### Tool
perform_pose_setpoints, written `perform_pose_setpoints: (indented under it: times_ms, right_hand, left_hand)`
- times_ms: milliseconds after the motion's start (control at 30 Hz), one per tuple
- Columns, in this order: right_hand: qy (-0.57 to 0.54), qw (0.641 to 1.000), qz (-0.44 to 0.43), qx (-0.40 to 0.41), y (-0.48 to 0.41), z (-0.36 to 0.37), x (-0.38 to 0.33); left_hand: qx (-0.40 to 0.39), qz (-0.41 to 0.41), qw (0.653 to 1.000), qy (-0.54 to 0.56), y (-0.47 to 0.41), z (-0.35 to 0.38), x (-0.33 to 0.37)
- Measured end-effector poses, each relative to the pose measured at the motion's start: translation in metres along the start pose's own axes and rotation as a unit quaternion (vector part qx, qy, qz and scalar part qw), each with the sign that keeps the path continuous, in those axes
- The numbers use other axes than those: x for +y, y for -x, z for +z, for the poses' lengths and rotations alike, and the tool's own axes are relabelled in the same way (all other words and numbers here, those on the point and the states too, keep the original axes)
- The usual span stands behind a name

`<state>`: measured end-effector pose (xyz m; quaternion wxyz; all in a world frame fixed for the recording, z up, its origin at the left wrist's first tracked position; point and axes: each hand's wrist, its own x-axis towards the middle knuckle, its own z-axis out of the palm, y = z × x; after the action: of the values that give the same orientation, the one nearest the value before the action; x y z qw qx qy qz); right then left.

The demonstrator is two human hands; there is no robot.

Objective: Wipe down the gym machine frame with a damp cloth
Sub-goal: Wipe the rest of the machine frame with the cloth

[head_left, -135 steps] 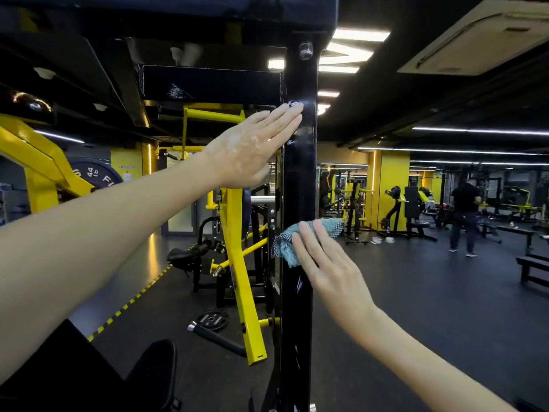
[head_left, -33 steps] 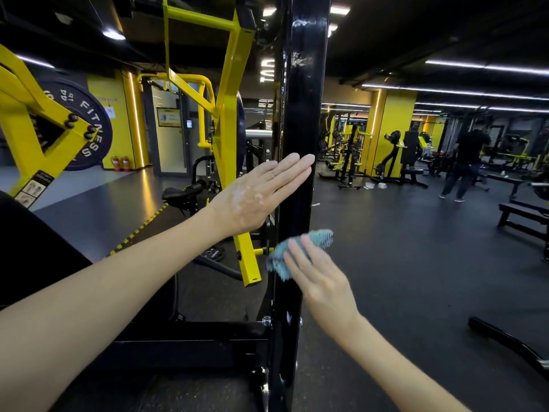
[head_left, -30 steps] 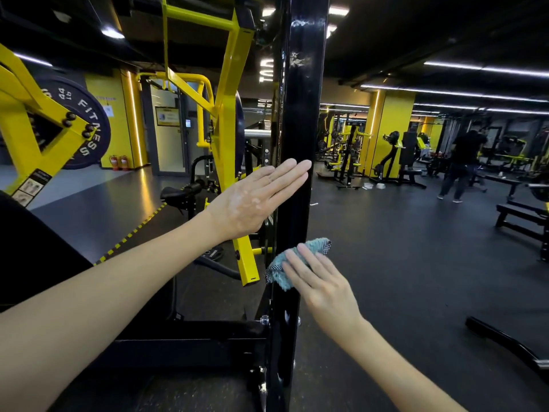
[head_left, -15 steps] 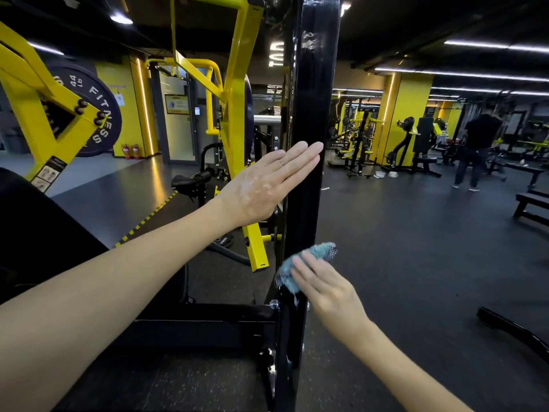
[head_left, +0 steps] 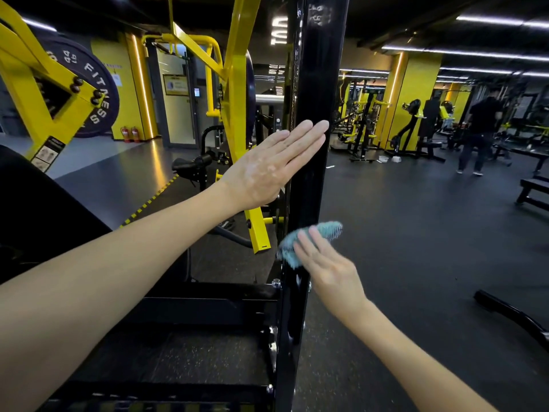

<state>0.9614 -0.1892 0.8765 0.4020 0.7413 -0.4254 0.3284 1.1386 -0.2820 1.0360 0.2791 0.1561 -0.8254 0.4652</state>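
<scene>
A glossy black upright post point(head_left: 315, 84) of the machine frame runs top to bottom through the middle of the view. My left hand point(head_left: 273, 168) lies flat against its left face, fingers straight and together. Lower down, my right hand point(head_left: 323, 266) presses a teal cloth point(head_left: 309, 239) against the post with straight fingers; the hand is motion-blurred. The cloth sticks out on both sides of the post above my fingers. A bolted black base beam point(head_left: 208, 295) joins the post just below the cloth.
A yellow machine arm point(head_left: 240, 120) and a black weight plate point(head_left: 98, 93) stand left of the post. A black pad point(head_left: 38, 209) fills the near left. To the right lie open dark floor, benches point(head_left: 531, 188), and a person in black point(head_left: 478, 135) farther off.
Over the frames my right hand has slid the cloth down the post, from about chest height to near the base joint. My left hand stays flat on the post, lower along it than in the earliest frame.
</scene>
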Motion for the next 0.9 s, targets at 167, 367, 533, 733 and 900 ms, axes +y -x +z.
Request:
perform_pose_setpoints:
  times_ms: [167, 367, 533, 733, 900]
  right_hand:
    - [0.012, 0.997, -0.038, -0.07, 0.005, -0.009, 0.004]
    - [0.016, 0.996, 0.077, 0.031, -0.051, -0.019, 0.017]
    - [-0.001, 0.999, 0.033, -0.012, 0.013, 0.009, -0.006]
    - [0.018, 0.997, 0.015, -0.071, 0.004, -0.008, -0.002]
    - [-0.008, 0.993, 0.112, 0.024, -0.031, -0.011, 0.002]
  left_hand:
    - [-0.024, 0.01, 1.0, 0.0, 0.011, 0.005, 0.009]
    - [-0.037, 0.01, 0.999, 0.017, 0.01, 0.002, 0.008]
    - [-0.022, 0.001, 1.0, -0.001, 0.011, 0.004, 0.014]
    - [-0.021, 0.033, 0.999, 0.009, 0.022, 0.009, 0.023]
    - [-0.047, 0.053, 0.997, 0.014, 0.04, 0.018, 0.032]
